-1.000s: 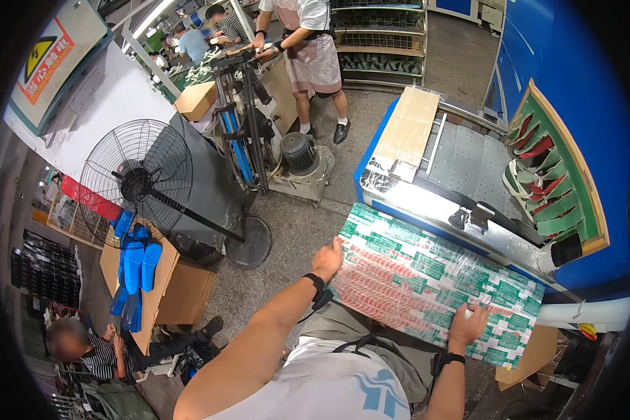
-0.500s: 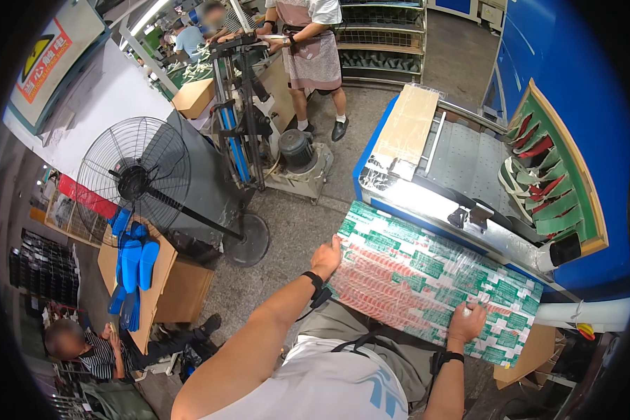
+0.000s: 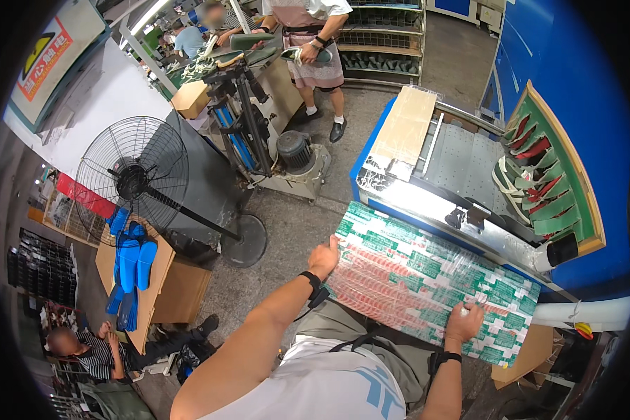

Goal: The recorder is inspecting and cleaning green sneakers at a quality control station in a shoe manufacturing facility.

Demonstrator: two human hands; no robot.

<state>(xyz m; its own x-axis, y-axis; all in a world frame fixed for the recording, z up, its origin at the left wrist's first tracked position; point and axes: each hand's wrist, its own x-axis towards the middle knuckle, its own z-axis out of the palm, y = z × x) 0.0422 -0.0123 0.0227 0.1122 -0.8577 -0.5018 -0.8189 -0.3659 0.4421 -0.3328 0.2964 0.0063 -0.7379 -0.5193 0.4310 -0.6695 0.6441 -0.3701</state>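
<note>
Across my lap and against the machine's front lies a rectangular board (image 3: pixel 413 276), covered in glossy clear wrap with green, white and red patterning. My left hand (image 3: pixel 323 259) is closed at its left edge, thumb on the rim; the fingers under it are hidden. On the right part of the board rests my right hand (image 3: pixel 464 323), its fingers curled closed. A small pale spot shows at those fingers, too small to name. Beyond the board, green and red shoe uppers (image 3: pixel 539 185) stand in a row at the machine's opening.
A blue machine (image 3: pixel 574 49) with a grey conveyor bed (image 3: pixel 458 150) stands ahead right, a cardboard piece (image 3: pixel 406 129) on it. To the left are a black fan (image 3: pixel 131 180) and blue sole-shaped pieces (image 3: pixel 129 262). Ahead, a co-worker (image 3: pixel 308 63) holds a shoe; another person (image 3: pixel 98 353) sits lower left.
My hands and the board stay nearly in place. The co-worker ahead now holds a green shoe out to the side, and the press-like stand beside them has tilted or shifted.
</note>
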